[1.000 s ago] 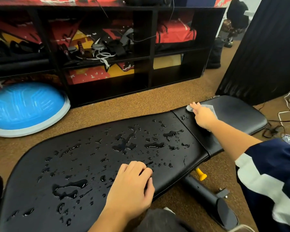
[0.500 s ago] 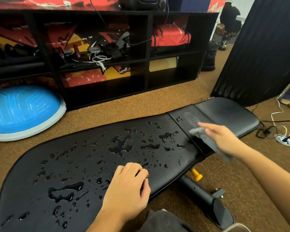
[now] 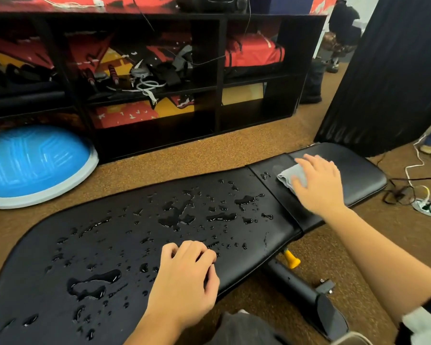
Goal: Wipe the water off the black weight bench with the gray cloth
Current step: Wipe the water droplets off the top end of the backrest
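Starting at the left: a blue balance dome (image 3: 33, 165) sits on the brown carpet (image 3: 209, 150) against a black shelf unit (image 3: 219, 70) holding straps, cords and red bags. The black weight bench (image 3: 110, 245) lies flat across the carpet, its long pad running from the lower left toward the upper right. Water (image 3: 95, 285) stands on the long pad in beads and several larger pools, thickest near the left end and again around the middle. The left hand (image 3: 184, 277) rests palm down on the near edge of the long pad, fingers loosely curled, holding nothing. Below the pad edge, a yellow knob (image 3: 292, 260) projects beside the black frame tube (image 3: 299, 287). Past the seam, a few droplets lie on the short seat pad (image 3: 358, 170). The right hand (image 3: 319, 188) is spread flat, fingers extended, pressing the gray cloth (image 3: 288, 178) onto the seat pad; the cloth's left edge shows bunched beyond the fingers. A white cable (image 3: 413, 165) trails on the floor at far right.
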Action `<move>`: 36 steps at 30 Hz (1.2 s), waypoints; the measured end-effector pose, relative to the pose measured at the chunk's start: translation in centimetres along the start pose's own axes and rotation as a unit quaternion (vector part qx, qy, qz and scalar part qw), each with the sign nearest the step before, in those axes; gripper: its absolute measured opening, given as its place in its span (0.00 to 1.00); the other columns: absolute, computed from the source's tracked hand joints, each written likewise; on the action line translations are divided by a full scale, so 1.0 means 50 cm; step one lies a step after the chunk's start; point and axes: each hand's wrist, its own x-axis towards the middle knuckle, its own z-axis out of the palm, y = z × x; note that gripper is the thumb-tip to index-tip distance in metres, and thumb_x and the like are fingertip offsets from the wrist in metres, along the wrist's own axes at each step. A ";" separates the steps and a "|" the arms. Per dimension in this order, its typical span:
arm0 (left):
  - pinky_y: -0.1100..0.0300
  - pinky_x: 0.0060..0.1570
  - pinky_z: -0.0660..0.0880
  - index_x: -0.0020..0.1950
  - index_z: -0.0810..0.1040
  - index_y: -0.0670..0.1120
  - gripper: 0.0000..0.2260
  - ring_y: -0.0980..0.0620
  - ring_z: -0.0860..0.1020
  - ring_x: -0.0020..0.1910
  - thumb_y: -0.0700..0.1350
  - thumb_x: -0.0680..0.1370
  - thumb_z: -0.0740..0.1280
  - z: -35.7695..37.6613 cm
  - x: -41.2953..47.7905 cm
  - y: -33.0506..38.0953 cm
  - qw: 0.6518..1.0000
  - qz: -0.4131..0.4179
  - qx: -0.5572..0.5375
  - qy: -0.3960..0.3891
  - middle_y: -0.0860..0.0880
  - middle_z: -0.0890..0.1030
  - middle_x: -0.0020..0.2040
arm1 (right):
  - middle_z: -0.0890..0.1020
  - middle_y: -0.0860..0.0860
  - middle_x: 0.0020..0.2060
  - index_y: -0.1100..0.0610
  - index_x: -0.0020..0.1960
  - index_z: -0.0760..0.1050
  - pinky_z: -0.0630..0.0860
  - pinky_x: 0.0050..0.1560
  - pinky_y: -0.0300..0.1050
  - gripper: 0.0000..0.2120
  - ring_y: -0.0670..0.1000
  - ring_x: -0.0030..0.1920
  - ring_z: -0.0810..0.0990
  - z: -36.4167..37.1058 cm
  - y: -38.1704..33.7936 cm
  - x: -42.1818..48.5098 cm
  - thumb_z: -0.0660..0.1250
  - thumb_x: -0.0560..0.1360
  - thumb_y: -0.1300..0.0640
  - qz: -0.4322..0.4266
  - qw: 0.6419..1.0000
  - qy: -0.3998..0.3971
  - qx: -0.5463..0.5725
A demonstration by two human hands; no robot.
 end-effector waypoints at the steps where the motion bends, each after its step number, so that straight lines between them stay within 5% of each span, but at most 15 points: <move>1: 0.53 0.52 0.65 0.46 0.79 0.54 0.05 0.54 0.76 0.47 0.49 0.75 0.64 0.000 -0.001 0.000 1.000 0.000 -0.001 0.000 0.59 0.75 0.46 | 0.67 0.53 0.76 0.51 0.77 0.65 0.53 0.76 0.61 0.25 0.60 0.77 0.60 0.022 -0.005 -0.002 0.55 0.82 0.44 0.009 0.997 -0.072 -0.039; 3: 0.53 0.52 0.65 0.46 0.79 0.54 0.04 0.55 0.76 0.47 0.48 0.75 0.64 0.003 0.000 0.000 1.000 0.002 -0.005 0.005 0.58 0.75 0.46 | 0.57 0.49 0.80 0.47 0.81 0.54 0.49 0.76 0.63 0.27 0.60 0.79 0.52 0.066 0.000 0.005 0.47 0.84 0.42 0.040 0.981 -0.182 -0.063; 6: 0.54 0.52 0.64 0.45 0.79 0.53 0.04 0.54 0.75 0.47 0.48 0.76 0.64 0.000 0.001 0.002 1.000 0.006 -0.011 0.007 0.58 0.75 0.45 | 0.52 0.47 0.81 0.46 0.82 0.47 0.49 0.76 0.64 0.27 0.61 0.79 0.50 0.085 0.003 0.055 0.42 0.84 0.44 0.030 0.971 -0.227 -0.066; 14: 0.53 0.50 0.64 0.44 0.77 0.54 0.03 0.54 0.75 0.46 0.48 0.76 0.64 0.001 0.000 -0.001 1.000 0.005 -0.009 -0.003 0.58 0.75 0.44 | 0.55 0.49 0.81 0.48 0.82 0.52 0.53 0.76 0.63 0.27 0.62 0.79 0.53 0.115 -0.035 0.157 0.40 0.84 0.45 0.008 0.970 -0.241 -0.039; 23: 0.54 0.52 0.65 0.45 0.77 0.54 0.04 0.54 0.76 0.47 0.48 0.77 0.63 0.001 0.000 -0.002 1.000 -0.002 -0.010 -0.005 0.59 0.75 0.45 | 0.51 0.49 0.82 0.47 0.82 0.49 0.51 0.77 0.59 0.25 0.54 0.81 0.50 0.070 -0.092 0.040 0.42 0.86 0.47 -0.059 0.969 -0.239 0.001; 28: 0.55 0.51 0.64 0.44 0.78 0.54 0.06 0.54 0.74 0.45 0.48 0.76 0.62 -0.001 0.001 0.002 1.000 0.001 -0.008 0.002 0.58 0.75 0.44 | 0.51 0.46 0.82 0.45 0.82 0.47 0.51 0.79 0.55 0.43 0.53 0.81 0.48 0.029 -0.095 -0.081 0.20 0.73 0.33 -0.077 0.970 -0.229 0.000; 32: 0.56 0.51 0.63 0.44 0.78 0.54 0.05 0.55 0.74 0.45 0.48 0.77 0.62 -0.001 0.001 0.001 1.000 0.001 -0.007 -0.004 0.59 0.75 0.44 | 0.54 0.43 0.81 0.40 0.81 0.48 0.56 0.78 0.54 0.37 0.50 0.81 0.53 0.016 -0.069 -0.116 0.24 0.76 0.34 -0.087 0.972 -0.218 -0.014; 34: 0.57 0.51 0.63 0.45 0.77 0.54 0.05 0.55 0.74 0.46 0.48 0.77 0.62 0.000 0.000 0.001 1.000 0.004 -0.011 -0.008 0.59 0.75 0.44 | 0.59 0.42 0.79 0.39 0.80 0.56 0.59 0.76 0.54 0.34 0.49 0.79 0.58 -0.002 -0.070 -0.099 0.30 0.79 0.35 -0.064 0.974 -0.215 0.011; 36: 0.57 0.51 0.63 0.45 0.77 0.54 0.04 0.55 0.74 0.46 0.48 0.77 0.63 0.001 -0.001 0.000 1.000 0.003 -0.012 -0.009 0.59 0.75 0.44 | 0.60 0.41 0.79 0.40 0.79 0.58 0.55 0.77 0.56 0.26 0.47 0.79 0.57 -0.005 -0.074 -0.072 0.39 0.84 0.41 -0.059 0.975 -0.214 0.017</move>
